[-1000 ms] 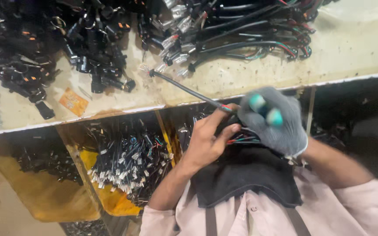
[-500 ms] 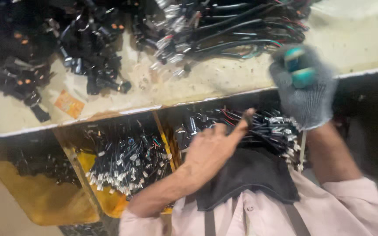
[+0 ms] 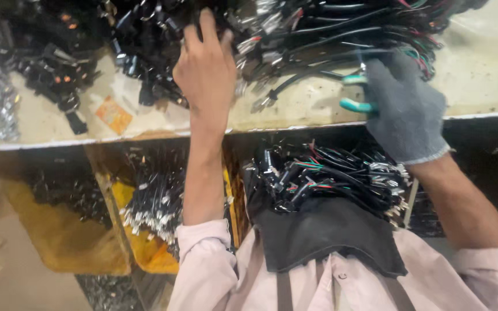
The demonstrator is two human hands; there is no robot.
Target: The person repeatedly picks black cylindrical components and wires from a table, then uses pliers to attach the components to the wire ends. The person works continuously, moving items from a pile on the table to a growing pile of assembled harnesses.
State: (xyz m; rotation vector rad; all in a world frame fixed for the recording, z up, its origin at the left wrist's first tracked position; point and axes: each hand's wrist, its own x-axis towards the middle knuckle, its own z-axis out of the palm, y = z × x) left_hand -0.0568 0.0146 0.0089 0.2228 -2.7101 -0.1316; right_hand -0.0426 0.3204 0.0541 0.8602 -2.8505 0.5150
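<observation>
Head view looks down on a worktop (image 3: 491, 75) heaped with black cable bundles (image 3: 318, 34). Bare left hand (image 3: 206, 66) rests on that heap, its fingers (image 3: 206, 26) curled into the cables; whether they grip one I cannot tell. Gloved right hand (image 3: 402, 106), just right of the heap, is closed around green-handled pliers (image 3: 355, 92). Below the worktop edge, yellow bins (image 3: 145, 253) hold more wires.

My right hand (image 3: 402, 112) wore a grey glove, gripping teal-handled pliers (image 3: 357, 93); black cables (image 3: 329, 34) showed red and green wires; the bin (image 3: 59, 242) was yellow.
</observation>
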